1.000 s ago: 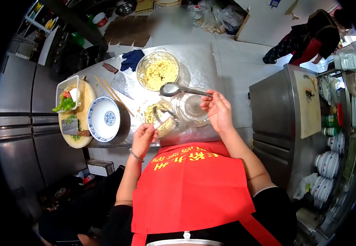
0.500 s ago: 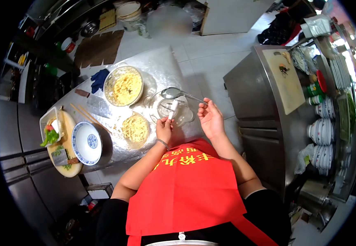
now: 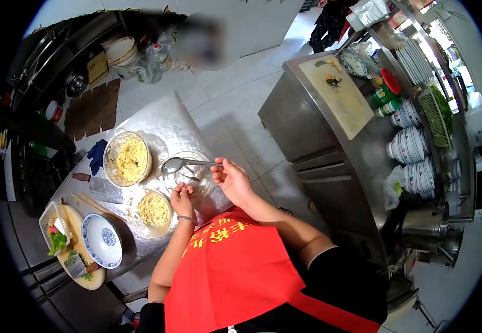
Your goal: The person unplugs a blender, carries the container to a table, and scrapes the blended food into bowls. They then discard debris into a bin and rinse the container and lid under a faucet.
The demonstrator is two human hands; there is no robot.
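My right hand (image 3: 231, 178) is closed around the handle end of a large metal spoon (image 3: 175, 165), whose bowl points left. The spoon hangs over clear glass or plastic bowls (image 3: 203, 187) at the table's right edge. Close below it, my left hand (image 3: 182, 198) has its fingertips pinched together at the rim of these bowls; what they hold, if anything, is too small to make out. A small dark spoon-like shape (image 3: 190, 177) shows just above those fingertips. Left of my hands stand a large bowl (image 3: 129, 159) and a smaller clear bowl (image 3: 153, 208), both with crumbly yellow food.
On the metal table (image 3: 166, 114) lie a cleaver (image 3: 106, 190), chopsticks (image 3: 99, 205), a blue-patterned bowl (image 3: 98, 236) and a round cutting board (image 3: 94, 282) with a second cleaver. A steel counter (image 3: 302, 116) to the right carries a white board (image 3: 338, 100) and stacked bowls (image 3: 410, 144).
The view has swung, so everything sits further left. The white strip in my left fingers no longer shows. The large spoon now lies more level, and my right hand is closed more firmly on it.
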